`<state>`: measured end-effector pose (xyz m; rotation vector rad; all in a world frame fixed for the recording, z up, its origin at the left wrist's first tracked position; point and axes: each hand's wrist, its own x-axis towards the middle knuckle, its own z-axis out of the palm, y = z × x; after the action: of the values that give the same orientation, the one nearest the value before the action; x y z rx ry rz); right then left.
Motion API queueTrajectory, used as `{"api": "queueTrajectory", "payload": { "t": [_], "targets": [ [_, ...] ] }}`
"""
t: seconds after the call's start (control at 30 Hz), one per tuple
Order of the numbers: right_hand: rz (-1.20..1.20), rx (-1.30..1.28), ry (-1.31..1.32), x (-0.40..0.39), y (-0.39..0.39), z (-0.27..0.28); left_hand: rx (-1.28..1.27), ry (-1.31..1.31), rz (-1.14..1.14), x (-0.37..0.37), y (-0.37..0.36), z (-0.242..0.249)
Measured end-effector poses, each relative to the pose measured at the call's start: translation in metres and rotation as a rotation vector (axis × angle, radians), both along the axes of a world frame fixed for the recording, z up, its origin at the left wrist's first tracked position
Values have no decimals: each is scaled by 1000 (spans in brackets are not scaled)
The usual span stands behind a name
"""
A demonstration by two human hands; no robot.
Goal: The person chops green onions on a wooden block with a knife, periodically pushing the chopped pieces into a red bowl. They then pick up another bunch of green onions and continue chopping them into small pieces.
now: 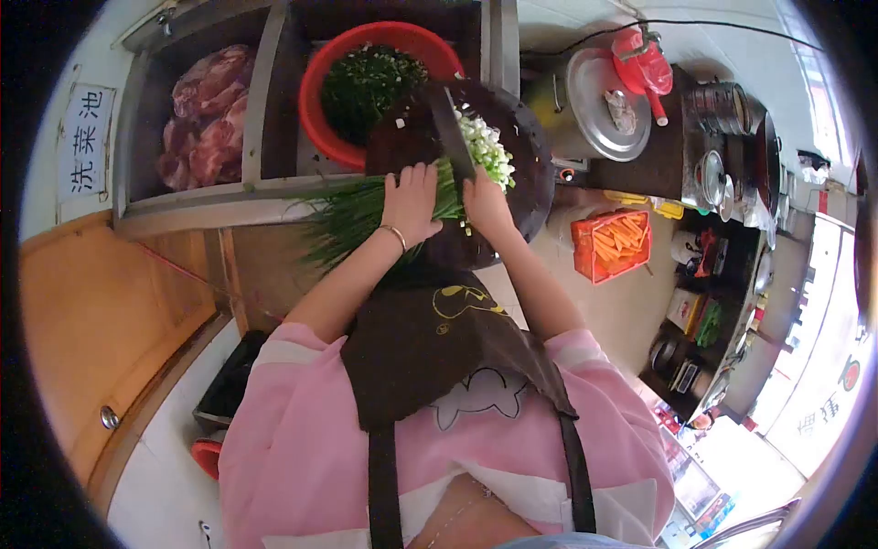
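Note:
My right hand [487,203] is wrapped round the handle of a cleaver [452,137], its blade pointing away from me over a round dark chopping board [530,119]. Just to the left, my left hand [413,199] presses down on a bunch of scallions [352,220], fingers curled close to the blade. The long green leaves trail off the board towards the left. Cut white and pale green scallion pieces [489,151] lie to the right of the blade. Where the blade's edge meets the stalks is partly hidden by my hands.
Behind the board, a red basin [314,73] holds chopped greens [375,78] in a metal sink [265,156]. Raw meat [215,110] lies in the left compartment. A large lidded pot [608,110] stands at right. Beyond the board is a red crate [583,247] of carrot pieces [620,238].

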<state>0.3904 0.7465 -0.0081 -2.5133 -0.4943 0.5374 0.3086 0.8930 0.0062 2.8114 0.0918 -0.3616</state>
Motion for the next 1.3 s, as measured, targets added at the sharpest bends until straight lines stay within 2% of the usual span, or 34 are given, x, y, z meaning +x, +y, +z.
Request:
{"api": "queueTrajectory", "payload": {
  "t": [0.07, 0.17, 0.23, 0.3, 0.47, 0.53, 0.63, 0.67, 0.77, 0.83, 0.97, 1.07, 1.13, 1.23, 1.27, 1.3],
  "targets": [
    [-14, 37, -18, -4, -15, -1, -5, -10, -9, -3, 2, -2],
    [15, -12, 60, -12, -25, 44, -3, -56, -15, -2, 1, -9],
    [45, -79, 94, -26, -35, 49, 6, -84, -10, -2, 2, -9],
    [62, -215, 146, -35, -38, 55, 1, -4, -71, 1, 5, -3],
    [84, -248, 95, -4, 6, 0, -16, -66, -57, -1, 3, -10],
    [97, -6, -43, 16, 25, -5, -18, -63, -51, 1, 5, -7],
    [67, -20, -43, 32, 24, 5, -71, -45, -34, 4, 10, -3],
    [108, 63, -70, 27, 15, 15, -74, -63, -12, 2, 10, -4],
    [130, -37, 56, 0, -13, 55, -73, -56, 1, -2, 10, -10],
    [180, -199, 98, -15, -26, 69, -64, -49, -7, 1, 10, -12],
    [161, -251, 91, -24, -26, 30, -88, -35, -28, 4, 12, -9],
    [154, -211, 30, 1, 6, -8, -100, -45, -38, 3, 11, -13],
    [189, -1, -13, 20, 22, -6, -98, -57, -43, 5, 11, -11],
    [83, -6, 23, 38, 18, 9, -91, -32, -59, 14, 13, -1],
    [58, 115, -48, 37, 7, 5, -54, -54, -60, 16, 12, 2],
    [63, 112, -45, 34, -2, 19, -18, -72, -62, 16, 11, 4]
  ]
}}
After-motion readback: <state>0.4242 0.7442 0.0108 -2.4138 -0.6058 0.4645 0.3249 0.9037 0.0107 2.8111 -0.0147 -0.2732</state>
